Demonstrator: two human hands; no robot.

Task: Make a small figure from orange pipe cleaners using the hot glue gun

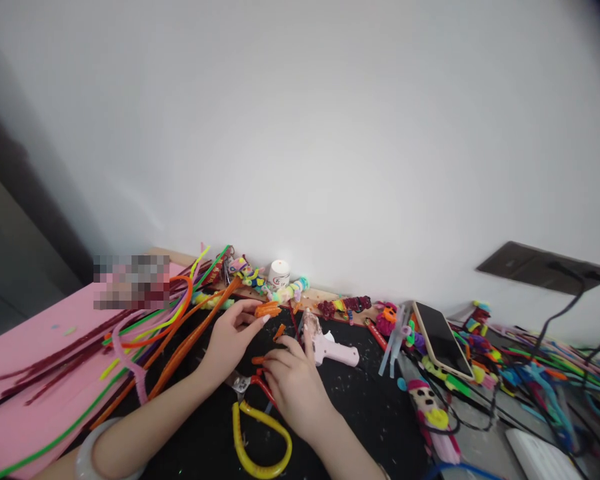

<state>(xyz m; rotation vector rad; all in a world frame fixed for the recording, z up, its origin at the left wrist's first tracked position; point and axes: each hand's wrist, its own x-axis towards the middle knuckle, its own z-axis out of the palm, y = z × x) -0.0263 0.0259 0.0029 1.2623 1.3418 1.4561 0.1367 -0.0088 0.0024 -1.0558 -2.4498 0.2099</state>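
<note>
My left hand (pixel 233 337) pinches a short bundle of orange pipe cleaner (pixel 267 309) between thumb and fingers. Just to its right and lower, my right hand (pixel 295 383) has its fingers curled, with a small orange pipe cleaner piece (pixel 258 361) at its fingertips. Another bent orange scrap (pixel 279 331) shows beside its forefinger. Under the hands lies a metal-headed tool with a yellow looped handle (pixel 263 470); a red handle (pixel 264 389) is partly covered by my right hand. A pale pink glue gun (pixel 340 352) rests beyond my right hand.
Long pipe cleaners (pixel 180 347) spread over the pink surface (pixel 10 333) at left. A white paper cup (pixel 279 273) and pipe cleaner figures (pixel 353 305) line the wall. At right are a phone (pixel 443 340), a doll-like figure (pixel 427 407), cables (pixel 543 333) and more pipe cleaners.
</note>
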